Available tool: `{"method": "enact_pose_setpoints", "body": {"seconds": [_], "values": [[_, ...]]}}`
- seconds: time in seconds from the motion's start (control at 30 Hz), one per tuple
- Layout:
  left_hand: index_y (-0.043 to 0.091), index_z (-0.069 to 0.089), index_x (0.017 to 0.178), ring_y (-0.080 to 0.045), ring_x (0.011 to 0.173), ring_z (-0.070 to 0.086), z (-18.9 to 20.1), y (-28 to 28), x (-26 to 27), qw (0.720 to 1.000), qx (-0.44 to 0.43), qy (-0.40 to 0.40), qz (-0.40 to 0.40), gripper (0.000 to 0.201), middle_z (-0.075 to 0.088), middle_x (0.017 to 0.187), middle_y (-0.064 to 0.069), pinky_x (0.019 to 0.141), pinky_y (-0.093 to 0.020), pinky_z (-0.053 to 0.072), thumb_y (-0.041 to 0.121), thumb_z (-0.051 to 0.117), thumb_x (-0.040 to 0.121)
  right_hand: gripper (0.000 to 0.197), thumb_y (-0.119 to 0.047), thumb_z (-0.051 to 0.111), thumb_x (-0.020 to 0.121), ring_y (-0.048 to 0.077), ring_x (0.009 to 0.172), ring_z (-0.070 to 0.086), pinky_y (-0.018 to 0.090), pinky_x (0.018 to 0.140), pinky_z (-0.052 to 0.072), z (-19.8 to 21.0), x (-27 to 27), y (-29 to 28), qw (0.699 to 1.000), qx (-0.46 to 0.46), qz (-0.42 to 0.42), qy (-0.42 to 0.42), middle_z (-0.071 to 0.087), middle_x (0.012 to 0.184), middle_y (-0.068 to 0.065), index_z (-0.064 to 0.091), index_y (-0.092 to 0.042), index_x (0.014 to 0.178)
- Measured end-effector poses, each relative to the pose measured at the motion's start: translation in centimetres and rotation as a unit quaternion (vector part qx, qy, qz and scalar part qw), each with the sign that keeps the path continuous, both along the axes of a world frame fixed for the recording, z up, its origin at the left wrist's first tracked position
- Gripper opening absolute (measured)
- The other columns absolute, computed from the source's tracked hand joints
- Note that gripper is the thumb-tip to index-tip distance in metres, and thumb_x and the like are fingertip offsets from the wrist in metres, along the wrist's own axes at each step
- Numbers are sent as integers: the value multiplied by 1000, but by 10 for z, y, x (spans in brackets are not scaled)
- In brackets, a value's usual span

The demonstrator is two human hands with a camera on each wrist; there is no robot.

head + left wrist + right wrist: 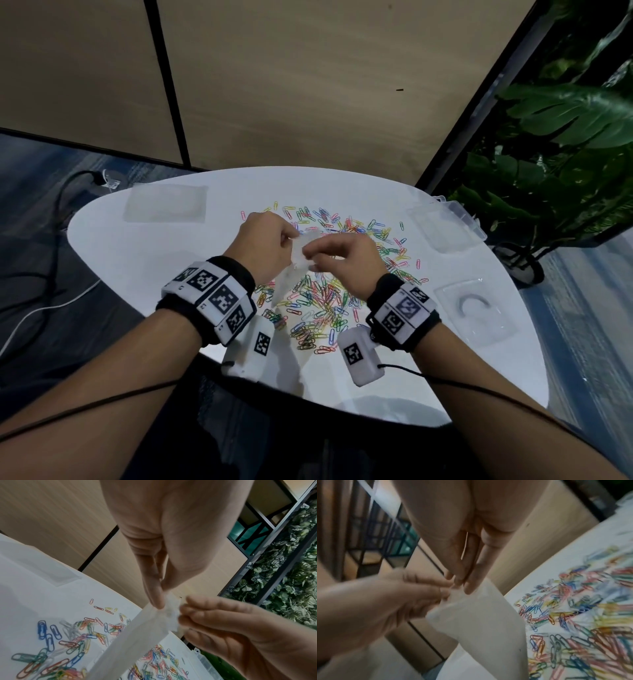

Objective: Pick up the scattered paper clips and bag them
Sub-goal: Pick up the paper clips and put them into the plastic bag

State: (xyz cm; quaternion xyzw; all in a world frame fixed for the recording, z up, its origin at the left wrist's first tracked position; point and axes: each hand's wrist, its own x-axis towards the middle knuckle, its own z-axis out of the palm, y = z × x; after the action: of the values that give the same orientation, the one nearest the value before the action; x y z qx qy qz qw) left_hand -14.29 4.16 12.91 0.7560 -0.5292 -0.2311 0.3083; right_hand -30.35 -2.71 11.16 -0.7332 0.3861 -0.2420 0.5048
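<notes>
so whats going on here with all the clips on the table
A person is holding a small translucent plastic bag above a white table, the left hand and right hand both pinching its top edge, apparently working it open. The coloured paper clips lie scattered over the table below, and none can be seen inside the bag. More flat bags and a clear plastic box sit at the table's edges.

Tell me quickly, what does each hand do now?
Left hand: pinches the top edge of the clear bag.
Right hand: pinches the same bag's top edge.
</notes>
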Motion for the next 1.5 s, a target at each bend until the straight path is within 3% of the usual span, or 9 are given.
{"method": "enact_pose_setpoints", "body": {"seconds": [0.1, 0.2, 0.27, 0.5, 0.7, 0.9, 1.2, 1.33, 1.5], "values": [[5, 74, 116, -31, 94, 73, 3, 4, 8, 1000, 6, 1, 10, 29, 71, 113, -16, 90, -41, 59, 2, 55, 93, 16, -4, 71, 84, 26, 89, 71, 32, 74, 61, -18, -30, -12, 994, 32, -62, 79, 73, 102, 7, 74, -14, 97], [6, 74, 116, -32, 91, 73, 6, 8, 13, 1000, 14, -15, 13, 30, 71, 110, -15, 90, -40, 58, 3, 54, 94, 79, -34, 84, 71, 25, 121, 56, 38, 99, 50, -69, -78, -18, 874, 5, 14, 485, 46, 143, 11, 46, -24, 140], [6, 75, 113, -32, 89, 73, 8, 11, 16, 1000, 15, -21, 11, 30, 72, 107, -15, 89, -40, 59, 2, 53, 94, 115, -47, 89, 58, 32, 129, 47, 42, 105, 45, -97, -98, -9, 829, 34, 19, 558, 28, 150, 15, 25, -24, 151], [6, 73, 118, -30, 102, 72, 9, 14, 19, 999, 19, -24, 19, 30, 70, 117, -13, 96, -40, 56, 5, 54, 95, 95, -35, 85, 68, 27, 113, 56, 36, 100, 49, -133, -78, 17, 910, -24, -15, 413, 39, 136, 12, 33, -21, 147], [7, 73, 119, -31, 104, 70, 8, 17, 21, 999, 30, -36, 10, 31, 69, 120, -13, 98, -40, 54, 5, 53, 96, 61, -30, 62, 91, 33, 135, 38, 42, 109, 41, -138, -48, 7, 879, -157, 14, 449, 23, 153, 11, 36, -29, 146], [7, 71, 121, -30, 105, 70, 7, 16, 22, 999, 34, -40, 7, 31, 68, 120, -12, 100, -38, 53, 6, 52, 96, 16, -3, 59, 90, 28, 85, 65, 34, 73, 55, -140, -37, -6, 869, -237, 50, 431, 66, 97, 11, 72, -7, 98], [10, 74, 118, -30, 107, 67, 4, 9, 14, 998, 42, -42, -3, 32, 71, 116, -11, 95, -34, 54, 6, 53, 94, 6, -15, 77, 80, 21, 85, 74, 35, 86, 58, -76, -55, -36, 966, 105, -205, 118, 77, 83, 2, 77, -17, 85], [9, 76, 113, -33, 105, 68, 1, 5, 6, 998, 51, -39, -11, 31, 72, 114, -14, 88, -33, 54, 5, 53, 92, 29, -6, 70, 85, 24, 101, 71, 28, 87, 57, -31, -36, -32, 925, 278, -176, -189, 70, 112, 19, 66, 5, 111], [12, 76, 113, -29, 104, 69, 0, 3, -8, 997, 44, -51, -29, 32, 73, 110, -12, 95, -34, 54, 6, 51, 93, 15, -2, 63, 89, 19, 90, 72, 21, 77, 57, -1, 0, -5, 901, 332, -94, -262, 73, 96, 15, 66, 4, 102]]}}
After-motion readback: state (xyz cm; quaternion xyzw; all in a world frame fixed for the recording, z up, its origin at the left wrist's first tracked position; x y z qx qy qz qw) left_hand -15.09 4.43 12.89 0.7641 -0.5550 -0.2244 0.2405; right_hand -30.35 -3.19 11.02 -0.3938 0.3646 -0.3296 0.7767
